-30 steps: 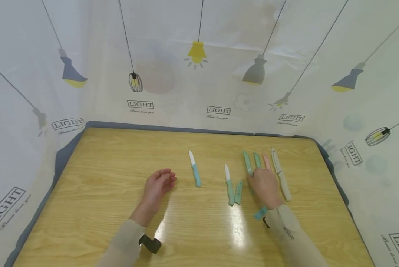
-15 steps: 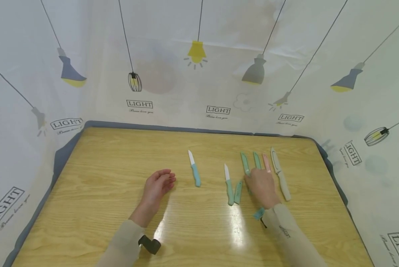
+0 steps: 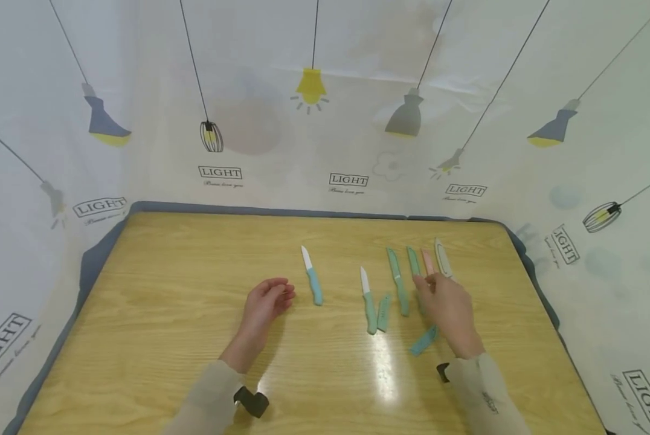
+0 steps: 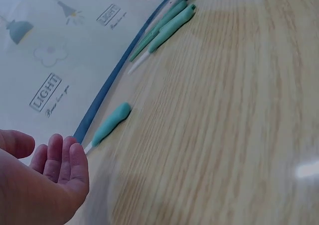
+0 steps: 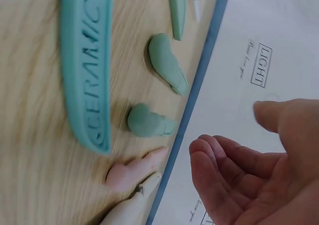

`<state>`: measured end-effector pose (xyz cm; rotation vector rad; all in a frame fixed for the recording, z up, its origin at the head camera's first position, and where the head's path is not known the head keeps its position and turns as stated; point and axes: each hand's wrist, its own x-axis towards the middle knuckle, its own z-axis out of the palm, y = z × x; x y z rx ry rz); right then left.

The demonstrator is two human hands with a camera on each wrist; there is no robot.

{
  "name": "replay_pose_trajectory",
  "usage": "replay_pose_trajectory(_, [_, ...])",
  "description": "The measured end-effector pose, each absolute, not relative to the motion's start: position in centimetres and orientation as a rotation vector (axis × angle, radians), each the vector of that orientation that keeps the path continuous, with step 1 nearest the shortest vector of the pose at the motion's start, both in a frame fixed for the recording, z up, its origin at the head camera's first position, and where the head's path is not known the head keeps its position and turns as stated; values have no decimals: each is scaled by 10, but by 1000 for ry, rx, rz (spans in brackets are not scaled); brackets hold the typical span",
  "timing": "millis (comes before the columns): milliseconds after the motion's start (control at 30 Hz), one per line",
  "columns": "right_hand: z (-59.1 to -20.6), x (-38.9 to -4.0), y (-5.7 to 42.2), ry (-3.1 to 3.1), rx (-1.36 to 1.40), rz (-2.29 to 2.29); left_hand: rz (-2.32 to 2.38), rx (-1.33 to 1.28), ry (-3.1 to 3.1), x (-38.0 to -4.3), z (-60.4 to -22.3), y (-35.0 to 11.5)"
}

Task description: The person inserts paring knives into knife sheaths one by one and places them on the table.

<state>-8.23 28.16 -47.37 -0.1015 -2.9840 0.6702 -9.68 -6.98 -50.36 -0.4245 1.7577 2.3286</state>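
My left hand (image 3: pixel 262 311) hovers with relaxed fingers left of a blue-handled paring knife (image 3: pixel 314 285), whose white blade is bare. Further right lies a green-handled paring knife (image 3: pixel 370 311), also unsheathed, beside a loose green blade sheath (image 3: pixel 383 312). My right hand (image 3: pixel 450 311) holds nothing; in the right wrist view its thumb and fingers are apart. In the head view it overlaps the handles of a second sheathed green knife (image 3: pixel 414 260), a pink knife (image 3: pixel 427 260) and a larger white knife (image 3: pixel 443 258). Left of it lies another sheathed green knife (image 3: pixel 402 296).
A loose blue sheath (image 5: pixel 87 65) marked CERAMIC lies nearest the right wrist. The wooden table (image 3: pixel 167 338) has a grey-blue edge, with a lamp-printed white curtain (image 3: pixel 281 151) behind and at both sides.
My right hand has let go of the left sheathed green knife and shifted right, uncovering its handle. My left hand stays nearly in place. The head view has shifted slightly.
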Motion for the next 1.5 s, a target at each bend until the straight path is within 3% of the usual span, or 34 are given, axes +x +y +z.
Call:
replay_pose_trajectory(533, [-477, -53, 300, -2965, -133, 729, 1946, 108, 2185, -82, -494, -20])
replay_pose_trajectory(1267, [-478, -41, 330, -2986, -235, 673, 575, 1174, 2812, -55, -491, 106])
replay_pose_trajectory(1500, [-476, -39, 333, -2992, -288, 691, 260, 1334, 2791, -47, -502, 142])
